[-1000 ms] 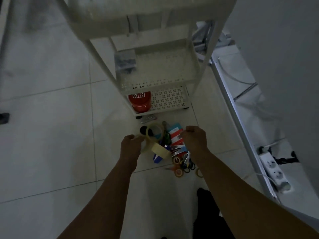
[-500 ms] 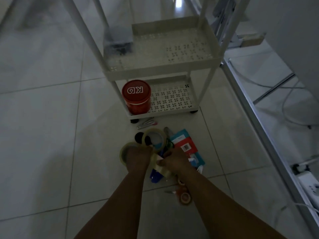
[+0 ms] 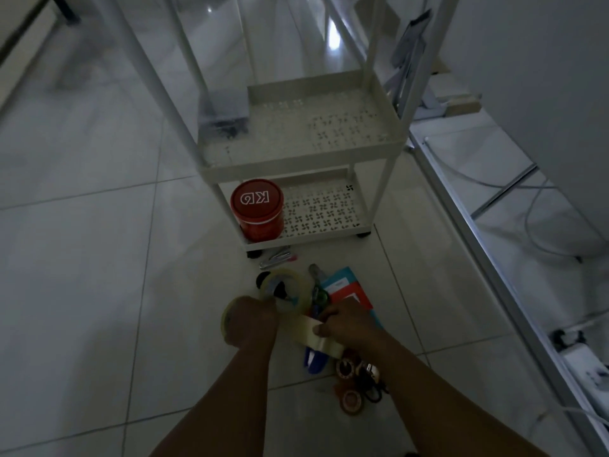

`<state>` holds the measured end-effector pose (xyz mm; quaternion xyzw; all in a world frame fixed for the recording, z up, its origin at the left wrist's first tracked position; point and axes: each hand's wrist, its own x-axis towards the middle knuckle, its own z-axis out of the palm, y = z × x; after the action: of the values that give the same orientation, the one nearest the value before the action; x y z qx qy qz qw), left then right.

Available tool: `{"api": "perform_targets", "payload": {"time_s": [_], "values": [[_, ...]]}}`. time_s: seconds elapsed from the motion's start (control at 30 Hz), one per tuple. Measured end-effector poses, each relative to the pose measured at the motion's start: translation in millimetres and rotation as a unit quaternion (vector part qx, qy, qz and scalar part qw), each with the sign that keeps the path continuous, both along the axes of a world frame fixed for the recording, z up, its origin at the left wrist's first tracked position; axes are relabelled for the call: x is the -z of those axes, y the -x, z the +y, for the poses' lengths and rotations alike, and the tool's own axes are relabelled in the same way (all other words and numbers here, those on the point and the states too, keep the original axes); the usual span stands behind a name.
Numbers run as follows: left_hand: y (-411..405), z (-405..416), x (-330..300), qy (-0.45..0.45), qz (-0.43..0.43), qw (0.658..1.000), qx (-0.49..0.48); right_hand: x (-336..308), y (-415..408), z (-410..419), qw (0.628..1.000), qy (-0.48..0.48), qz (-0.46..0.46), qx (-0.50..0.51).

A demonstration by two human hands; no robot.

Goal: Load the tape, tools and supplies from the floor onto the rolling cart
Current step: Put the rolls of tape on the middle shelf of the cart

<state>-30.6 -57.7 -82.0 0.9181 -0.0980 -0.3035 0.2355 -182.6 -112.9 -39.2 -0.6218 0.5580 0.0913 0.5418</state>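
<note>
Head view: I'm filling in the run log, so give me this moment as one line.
stage: picking up tape | left hand: holds tape roll | right hand: grips clear tape roll | cart: red tin on bottom shelf

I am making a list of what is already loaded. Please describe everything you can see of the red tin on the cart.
The red tin is a round, squat container with a flat red lid that carries large white letters, seen upside down. It looks like metal or plastic; I cannot tell which. It stands upright and closed in the front left corner of the cart's lowest shelf, away from both hands.
</note>
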Motion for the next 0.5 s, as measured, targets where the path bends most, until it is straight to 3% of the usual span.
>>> {"api": "perform_targets", "payload": {"time_s": [0.17,0.27,0.5], "values": [[-9.8,-5.4,-33.3,0.004,-0.023,1.0,0.006,-19.1,7.6,-18.3,0.992,0.001,-0.01,0.128],[-14.8,-11.7,-55.4,0.022,-0.009,1.0,0.01,-29.7,10.0,-28.4,0.959,-0.062,-0.013,0.277],[-16.0,-19.8,-79.1,0.045,-0.024,0.998,0.025,-31.8,8.9,-20.3,0.912,-0.106,-0.081,0.387]]}}
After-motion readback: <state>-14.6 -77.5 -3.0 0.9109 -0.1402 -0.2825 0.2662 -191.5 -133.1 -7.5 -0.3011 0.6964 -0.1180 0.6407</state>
